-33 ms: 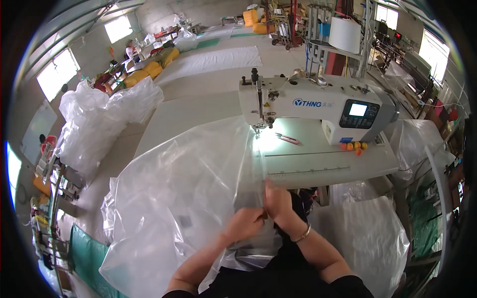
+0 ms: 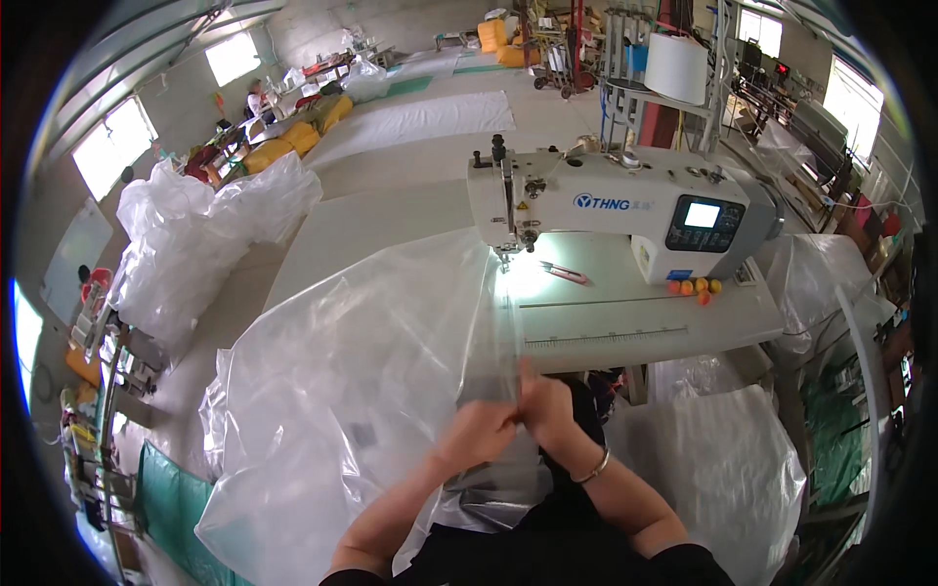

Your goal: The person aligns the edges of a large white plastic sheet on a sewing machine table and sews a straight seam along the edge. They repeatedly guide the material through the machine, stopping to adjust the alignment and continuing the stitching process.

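A large clear plastic sheet (image 2: 322, 361) spreads over the table and hangs over my lap. Its right edge runs up under the needle of a white sewing machine (image 2: 586, 200), where a lamp glows. Close together in front of the table's near edge, my left hand (image 2: 481, 430) and my right hand (image 2: 549, 410) are both closed on that edge. The right hand wears a bracelet at its wrist, and its index finger points toward the machine. Part of what the fingers pinch is hidden. A small red-and-white cutter (image 2: 565, 273) lies beside the needle.
Several small orange and yellow balls (image 2: 702, 287) sit on the machine bed, behind a printed ruler (image 2: 606, 337). A white thread cone (image 2: 676, 70) stands on a rack. More plastic (image 2: 713, 479) hangs at my right; a big plastic heap (image 2: 186, 234) stands at left. Someone (image 2: 256, 100) is far back.
My left hand has shifted slightly upward, closer to the right one. The sheet and the machine look almost the same.
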A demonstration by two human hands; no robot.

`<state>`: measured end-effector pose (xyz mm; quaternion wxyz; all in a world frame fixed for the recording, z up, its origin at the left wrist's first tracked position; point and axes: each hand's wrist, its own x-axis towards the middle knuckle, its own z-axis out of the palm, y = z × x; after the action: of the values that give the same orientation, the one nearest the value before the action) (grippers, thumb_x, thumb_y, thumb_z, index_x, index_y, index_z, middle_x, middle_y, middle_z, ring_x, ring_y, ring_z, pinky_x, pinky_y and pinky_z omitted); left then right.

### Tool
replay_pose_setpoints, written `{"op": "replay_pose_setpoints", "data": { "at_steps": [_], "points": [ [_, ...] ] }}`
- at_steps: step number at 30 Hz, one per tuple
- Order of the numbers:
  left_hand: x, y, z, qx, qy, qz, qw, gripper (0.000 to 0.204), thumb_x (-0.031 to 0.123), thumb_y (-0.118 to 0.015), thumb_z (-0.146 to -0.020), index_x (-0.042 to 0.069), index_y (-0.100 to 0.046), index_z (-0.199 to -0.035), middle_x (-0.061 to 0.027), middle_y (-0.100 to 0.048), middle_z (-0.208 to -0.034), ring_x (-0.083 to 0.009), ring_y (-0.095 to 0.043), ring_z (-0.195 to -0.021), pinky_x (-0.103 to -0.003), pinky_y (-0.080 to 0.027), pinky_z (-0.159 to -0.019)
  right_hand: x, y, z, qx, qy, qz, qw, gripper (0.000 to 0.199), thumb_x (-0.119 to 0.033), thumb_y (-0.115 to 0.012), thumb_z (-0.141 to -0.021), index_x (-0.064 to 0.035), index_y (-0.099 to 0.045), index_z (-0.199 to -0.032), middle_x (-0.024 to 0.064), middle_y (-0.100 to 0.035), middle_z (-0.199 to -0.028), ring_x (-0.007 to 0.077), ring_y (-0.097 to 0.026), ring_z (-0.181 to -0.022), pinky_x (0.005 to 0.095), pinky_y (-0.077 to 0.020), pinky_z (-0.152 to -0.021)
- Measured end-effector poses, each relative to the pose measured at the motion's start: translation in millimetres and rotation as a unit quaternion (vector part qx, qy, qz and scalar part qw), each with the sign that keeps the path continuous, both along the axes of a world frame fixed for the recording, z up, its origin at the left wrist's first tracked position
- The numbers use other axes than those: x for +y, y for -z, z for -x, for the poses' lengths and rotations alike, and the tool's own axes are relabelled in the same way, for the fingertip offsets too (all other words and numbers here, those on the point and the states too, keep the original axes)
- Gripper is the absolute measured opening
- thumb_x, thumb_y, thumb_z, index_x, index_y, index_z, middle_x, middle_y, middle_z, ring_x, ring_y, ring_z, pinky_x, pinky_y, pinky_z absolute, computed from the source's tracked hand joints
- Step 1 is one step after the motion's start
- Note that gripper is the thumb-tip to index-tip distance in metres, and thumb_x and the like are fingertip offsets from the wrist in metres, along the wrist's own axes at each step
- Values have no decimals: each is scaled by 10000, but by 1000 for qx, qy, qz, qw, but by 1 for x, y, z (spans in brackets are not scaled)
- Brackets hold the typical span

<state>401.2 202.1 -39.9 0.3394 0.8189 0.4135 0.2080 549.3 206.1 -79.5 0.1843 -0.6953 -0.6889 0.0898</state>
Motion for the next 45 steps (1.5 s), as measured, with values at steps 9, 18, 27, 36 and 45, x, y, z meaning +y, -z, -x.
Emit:
{"op": "replay_pose_setpoints", "data": {
  "at_steps": [9, 18, 27, 36, 45],
  "points": [
    [15, 26, -24, -96, -97, -34, 990, 268, 125, -594, -881, 3, -549, -1115, -226, -617, -876, -403, -615, -757, -472, -486, -665, 4, 5, -26, 157, -76, -198, 965, 131, -132, -550, -878, -27, -617, -920, 198, -602, -659, 403, -602, -607, 465, -476, -528],
    [-20, 54, -28, -13, -119, -136, 983, 382, 94, -664, -805, -13, -544, -1151, -128, -601, -757, -244, -611, -688, -361, -495, -629, 138, -18, -30, 48, 17, -152, 987, 185, -169, -699, -763, 9, -647, -767, 178, -658, -712, 337, -659, -683, 413, -531, -643],
    [-6, 37, -5, -355, -66, 392, 846, 199, 41, -543, -895, -4, -572, -1087, -32, -624, -837, -97, -568, -757, -248, -444, -674, 143, -12, -6, -129, 6, -92, 987, 133, -44, -626, -767, -9, -604, -893, 167, -649, -817, 319, -676, -710, 387, -551, -617],
    [72, -29, -7, -62, -35, -129, 989, 223, -4, -523, -838, -8, -606, -1044, -134, -654, -1015, -289, -619, -950, -350, -485, -859, 67, -11, 2, -39, -2, -76, 996, 134, -38, -560, -819, 21, -620, -924, 184, -589, -911, 327, -662, -759, 396, -544, -660],
    [100, 33, -14, 31, 32, -275, 960, 325, -10, -557, -785, 54, -617, -1097, -100, -621, -1172, -290, -561, -1141, -380, -455, -968, 36, -4, 6, 27, -14, -139, 990, 213, 15, -616, -716, 37, -603, -928, 168, -548, -883, 348, -603, -766, 421, -495, -671]
  ]
}}
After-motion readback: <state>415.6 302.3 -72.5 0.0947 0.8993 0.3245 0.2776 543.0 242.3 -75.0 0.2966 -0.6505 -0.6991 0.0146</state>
